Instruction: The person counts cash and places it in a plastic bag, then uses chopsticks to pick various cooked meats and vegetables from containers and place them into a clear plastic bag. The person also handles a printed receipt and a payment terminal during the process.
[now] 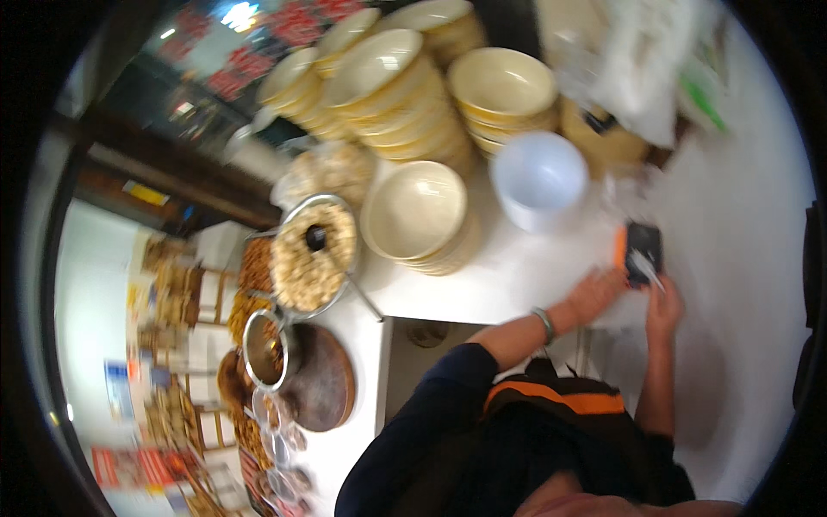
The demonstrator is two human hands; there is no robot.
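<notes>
A flat black rectangular object with an orange edge (651,240) lies on the white counter at the right, too blurred for me to name its kind. My left hand (597,293), wearing a bracelet, reaches to its lower left corner with fingers stretched out, seemingly touching it. At the near side of the black object, my right hand (663,308) has its thumb and fingers closed on a slim pale strip (645,266). The strip slants across the black object's surface. What the strip is cannot be made out.
Tall stacks of cream bowls (417,211) and a white tub (540,179) stand behind my hands. Leftward are a metal basin (315,300) of pale chunks with a ladle, a steel pot (266,351) and a round wooden board (332,375). Plastic bags (648,73) hang at the far right.
</notes>
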